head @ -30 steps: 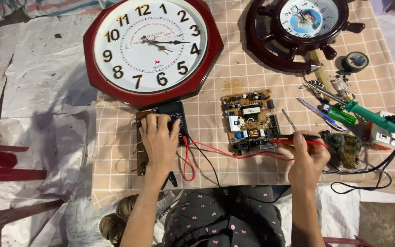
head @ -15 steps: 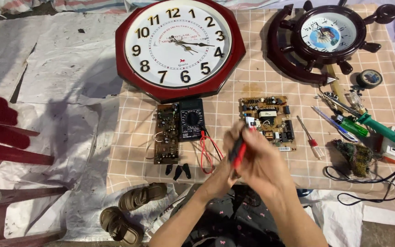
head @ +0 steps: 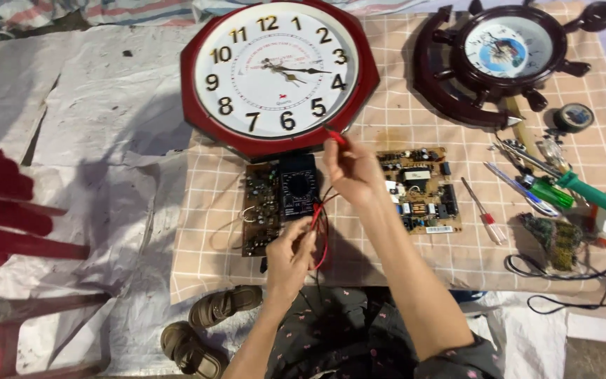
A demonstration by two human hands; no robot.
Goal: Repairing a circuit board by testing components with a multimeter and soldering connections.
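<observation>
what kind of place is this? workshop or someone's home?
Likely an informal floor-level repair spot for clocks and electronics, not a fitted workshop. Bare green circuit boards and a black multimeter lie on a checked cloth over plastic sheeting, beside a red octagonal wall clock; brown sandals sit at the cloth's edge.

The hands, joined half a second ago, are now apart. The right hand (head: 351,168) lifts the red probe (head: 336,137) toward twelve o'clock, while the left hand (head: 290,254) drops toward six with the red lead (head: 315,215).

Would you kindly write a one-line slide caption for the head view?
Right hand lifts a red probe near the red wall clock; left hand holds red leads beside the multimeter.
</observation>
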